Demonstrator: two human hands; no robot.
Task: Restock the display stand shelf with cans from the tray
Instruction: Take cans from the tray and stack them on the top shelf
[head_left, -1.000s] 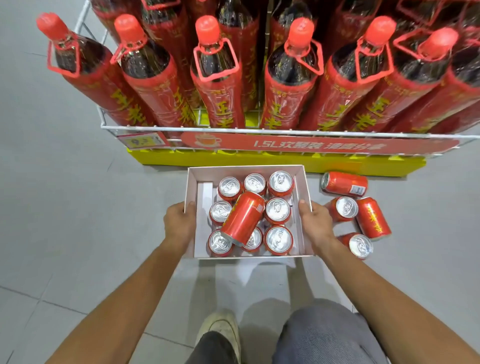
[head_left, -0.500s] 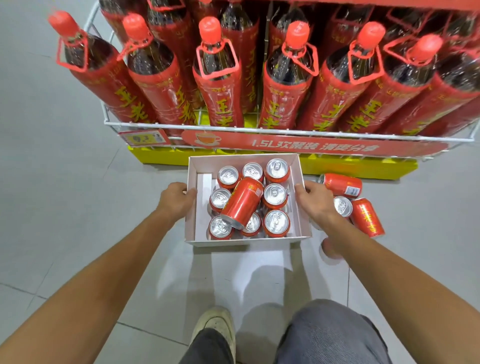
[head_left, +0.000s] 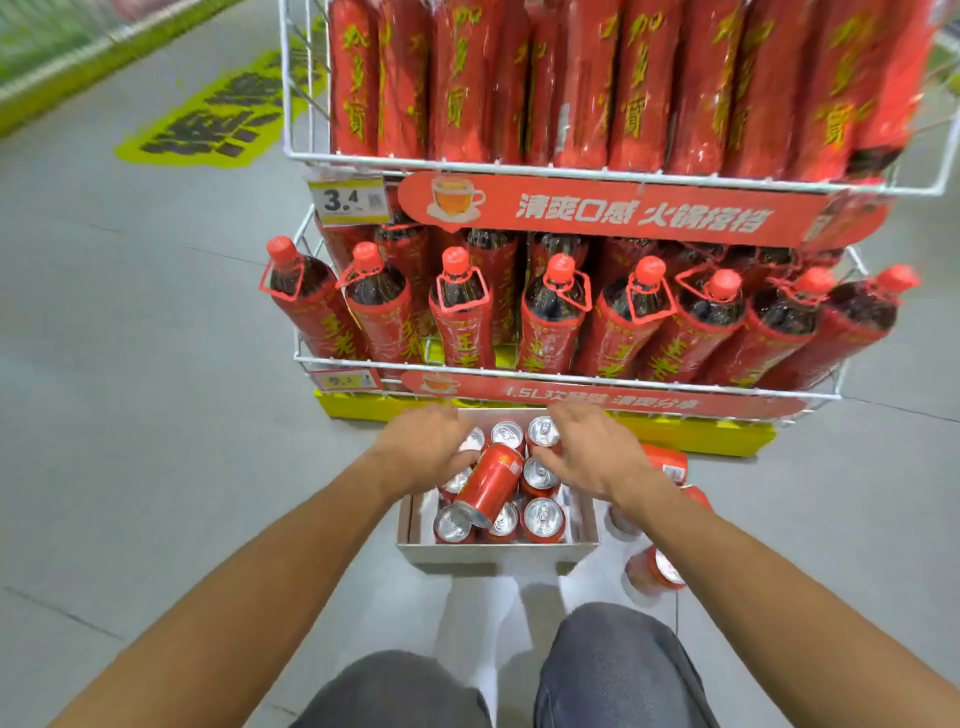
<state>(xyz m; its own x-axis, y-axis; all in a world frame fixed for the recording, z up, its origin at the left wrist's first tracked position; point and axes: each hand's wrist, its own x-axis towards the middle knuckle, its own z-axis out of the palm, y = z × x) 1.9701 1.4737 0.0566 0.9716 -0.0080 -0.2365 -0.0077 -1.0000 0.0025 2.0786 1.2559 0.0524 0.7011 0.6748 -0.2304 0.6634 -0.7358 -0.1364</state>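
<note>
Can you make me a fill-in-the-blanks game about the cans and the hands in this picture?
1. One red can lies on its ___ on top of the upright cans in the tray.
2. The left hand and right hand are both over the ___.
3. The tray sits on the ___, in front of the display stand.
4. The big bottles on the stand have ___ caps.

Missing words: side; tray; floor; red
</note>
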